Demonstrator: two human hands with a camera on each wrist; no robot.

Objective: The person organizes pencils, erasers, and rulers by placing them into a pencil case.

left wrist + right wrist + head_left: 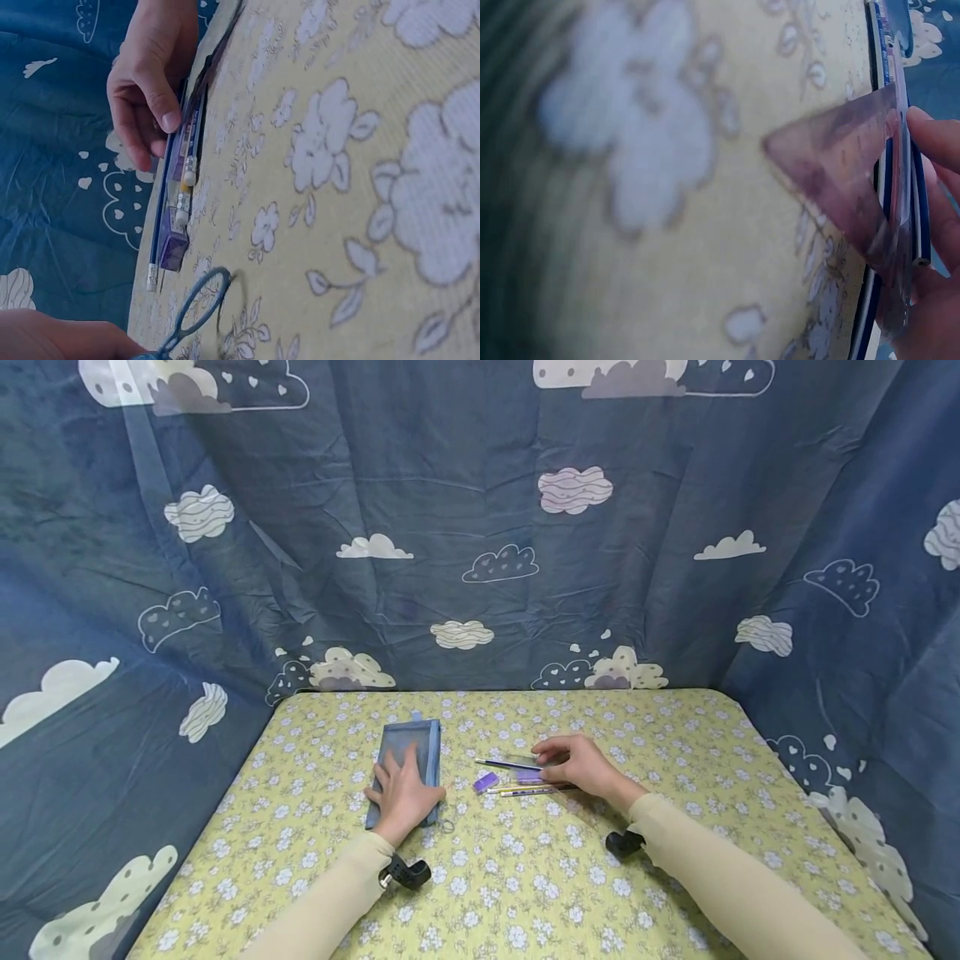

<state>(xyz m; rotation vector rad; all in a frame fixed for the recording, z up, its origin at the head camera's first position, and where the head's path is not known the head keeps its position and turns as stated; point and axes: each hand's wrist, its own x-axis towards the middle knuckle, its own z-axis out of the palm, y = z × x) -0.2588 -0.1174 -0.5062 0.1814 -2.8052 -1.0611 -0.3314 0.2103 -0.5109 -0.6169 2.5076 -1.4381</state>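
My left hand rests with spread fingers on a grey-blue mesh pouch. The pouch's blue pull loop sticks out beside that hand. My right hand hovers over a cluster of stationery, its thumb and index finger parted. A dark blue pencil passes by the thumb tip, with the other fingers on its far side. Under and beside this hand lie more pencils, two small purple blocks and a clear, pinkish set square. A clear ruler-like strip overlaps the set square.
Yellow floral cloth covers the table. Dark blue cloud-patterned curtains stand along its back and both sides. A black wrist camera sits on the left wrist, and another on the right.
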